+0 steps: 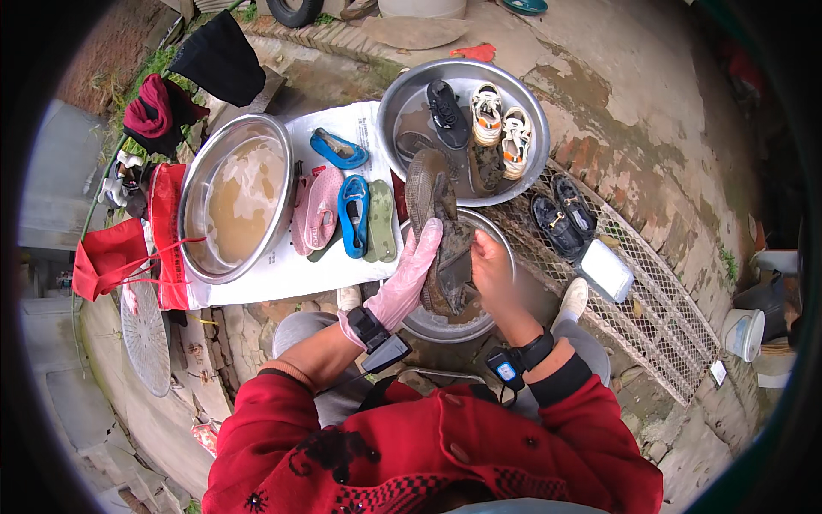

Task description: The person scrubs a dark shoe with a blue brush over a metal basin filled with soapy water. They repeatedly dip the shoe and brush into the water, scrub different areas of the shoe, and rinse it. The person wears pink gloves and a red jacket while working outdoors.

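Note:
My left hand [408,273], in a thin pink glove, grips a wet, brown camouflage-patterned shoe [453,260] by its sole side. The patterned sole faces left and up. My bare right hand [493,265] pinches the shoe's right edge; exactly what lies between the fingertips is hard to see. Below the shoe is a metal basin [443,333] with murky water, partly hidden by my hands. A larger metal basin [539,138] beyond it holds murky water, a black sneaker [447,115], a pair of white-and-orange sneakers [486,115] and a camouflage shoe [486,168].
On a white sheet [257,289] at left are another basin of brown water [241,199], blue flats [353,215], pink shoes [323,209] and green insoles [381,221]. At right, a metal mesh panel [642,302] bears black loafers [555,225] and a white, clear-edged object [605,270].

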Available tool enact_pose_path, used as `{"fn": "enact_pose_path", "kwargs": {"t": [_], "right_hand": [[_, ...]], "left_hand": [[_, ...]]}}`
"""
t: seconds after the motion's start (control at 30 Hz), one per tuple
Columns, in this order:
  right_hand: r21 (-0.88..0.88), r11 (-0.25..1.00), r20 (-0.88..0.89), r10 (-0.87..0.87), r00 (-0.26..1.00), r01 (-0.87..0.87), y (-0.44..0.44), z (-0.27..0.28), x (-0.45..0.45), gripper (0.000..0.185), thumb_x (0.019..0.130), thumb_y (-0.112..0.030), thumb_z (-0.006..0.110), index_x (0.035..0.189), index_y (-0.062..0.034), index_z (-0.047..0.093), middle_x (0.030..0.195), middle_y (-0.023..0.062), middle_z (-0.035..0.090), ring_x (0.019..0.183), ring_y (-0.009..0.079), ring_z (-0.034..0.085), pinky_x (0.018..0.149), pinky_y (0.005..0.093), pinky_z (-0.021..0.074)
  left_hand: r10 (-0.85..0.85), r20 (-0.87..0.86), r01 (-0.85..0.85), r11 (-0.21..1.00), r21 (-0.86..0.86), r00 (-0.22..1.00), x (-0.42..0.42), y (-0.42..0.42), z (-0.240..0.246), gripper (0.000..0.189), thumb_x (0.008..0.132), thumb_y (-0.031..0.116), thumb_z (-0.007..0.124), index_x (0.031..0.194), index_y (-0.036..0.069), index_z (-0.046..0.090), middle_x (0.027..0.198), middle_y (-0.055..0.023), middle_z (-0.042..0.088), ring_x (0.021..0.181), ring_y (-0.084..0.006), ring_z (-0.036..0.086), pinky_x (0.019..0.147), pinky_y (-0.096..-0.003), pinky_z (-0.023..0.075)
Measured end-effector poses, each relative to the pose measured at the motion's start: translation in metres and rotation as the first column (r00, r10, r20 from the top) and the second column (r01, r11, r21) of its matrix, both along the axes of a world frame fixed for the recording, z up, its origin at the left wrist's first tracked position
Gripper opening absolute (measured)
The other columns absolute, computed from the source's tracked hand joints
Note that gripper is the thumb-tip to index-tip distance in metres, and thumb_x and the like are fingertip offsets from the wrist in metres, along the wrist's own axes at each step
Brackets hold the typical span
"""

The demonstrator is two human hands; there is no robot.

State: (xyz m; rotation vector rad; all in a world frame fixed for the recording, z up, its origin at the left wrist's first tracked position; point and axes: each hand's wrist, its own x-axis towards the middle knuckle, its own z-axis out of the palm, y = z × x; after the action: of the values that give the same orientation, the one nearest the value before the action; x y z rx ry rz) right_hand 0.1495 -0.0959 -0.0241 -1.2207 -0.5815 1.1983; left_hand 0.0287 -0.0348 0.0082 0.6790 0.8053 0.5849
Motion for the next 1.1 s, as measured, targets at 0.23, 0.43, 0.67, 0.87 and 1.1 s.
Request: {"fn": "enact_pose_path", "kwargs": {"t": [0.23,0.43,0.67,0.87,1.1], "right_hand": [[-0.04,0.981,0.287,0.192,0.938,-0.188,0.0,0.025,0.022,0.029,0.093,-0.006,0.053,0.121,-0.0009,0.058,0.107,0.0073,0.062,0.095,0.0172,0.059,0.086,0.0302,0.0456],[0.051,0.995,0.771,0.013,0.637,-0.083,-0.012,0.059,0.028,0.026,0.09,-0.009,0.059,0.115,-0.0002,0.062,0.093,0.0127,0.062,0.07,0.0212,0.062,0.064,0.031,0.0495],[-0.304,0.941,0.032,0.169,0.985,-0.152,-0.016,0.047,0.016,0.034,0.095,-0.017,0.056,0.123,0.0023,0.054,0.079,0.0,0.059,0.058,0.0056,0.053,0.049,0.0204,0.0406],[-0.234,0.954,-0.247,0.128,0.961,-0.187,-0.018,0.041,0.033,0.043,0.092,-0.013,0.059,0.13,0.0013,0.044,0.085,-0.0012,0.057,0.065,0.0053,0.053,0.05,0.0195,0.0379],[-0.234,0.938,0.249,0.312,0.917,-0.256,-0.019,0.018,0.029,0.032,0.088,-0.009,0.057,0.118,0.0008,0.053,0.079,0.0062,0.06,0.066,0.0176,0.056,0.056,0.0313,0.0431]], "left_hand": [[0.079,0.068,-0.079,0.997,-0.004,0.995,-0.004,0.026,0.023,0.062,0.094,0.046,0.056,0.138,0.007,0.036,0.124,-0.0094,0.055,0.107,-0.0174,0.058,0.091,-0.0321,0.0505],[0.122,0.003,-0.12,0.97,0.213,0.993,-0.003,0.031,0.021,0.057,0.095,0.037,0.058,0.141,0.009,0.037,0.128,-0.0054,0.052,0.115,-0.0144,0.051,0.097,-0.0305,0.0439],[0.039,-0.063,-0.023,0.97,0.244,0.997,0.003,0.022,0.01,0.057,0.095,0.032,0.059,0.143,0.009,0.036,0.129,-0.0027,0.053,0.113,-0.0124,0.052,0.098,-0.0284,0.0419],[-0.016,0.047,0.015,1.0,0.021,0.999,-0.002,0.028,0.023,0.053,0.095,0.037,0.057,0.138,0.01,0.04,0.123,-0.0053,0.056,0.107,-0.015,0.057,0.092,-0.031,0.0488],[-0.13,0.032,0.132,0.989,-0.062,0.991,-0.007,0.026,0.014,0.062,0.094,0.051,0.052,0.137,0.008,0.041,0.122,-0.0077,0.057,0.106,-0.0163,0.059,0.092,-0.0324,0.05]]}}
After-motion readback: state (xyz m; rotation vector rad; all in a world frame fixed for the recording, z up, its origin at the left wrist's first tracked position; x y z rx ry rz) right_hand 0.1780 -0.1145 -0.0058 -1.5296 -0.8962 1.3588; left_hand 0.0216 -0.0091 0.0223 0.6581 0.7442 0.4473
